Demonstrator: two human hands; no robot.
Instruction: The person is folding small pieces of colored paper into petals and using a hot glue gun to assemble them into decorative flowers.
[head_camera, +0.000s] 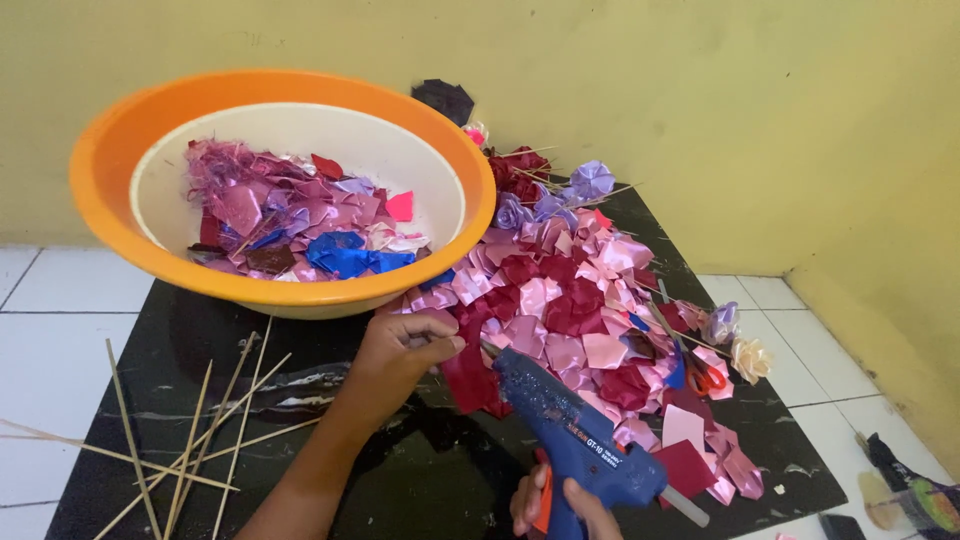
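My right hand (560, 505) grips the handle of a blue glue gun (575, 430) at the bottom centre, its nozzle aimed up-left. My left hand (400, 350) pinches a thin stick right at the nozzle tip, next to a dark red ribbon piece (470, 380). Just beyond lies a heap of folded pink and dark red ribbon petals (580, 300) on a black mat (400, 480).
A tilted orange basin (120, 170) with ribbon scraps rests at the mat's back left. Thin bamboo sticks (190, 430) lie at the left. Finished ribbon roses (590, 180) sit near the yellow wall, and more roses (745, 355) and red-handled scissors (705, 375) lie to the right.
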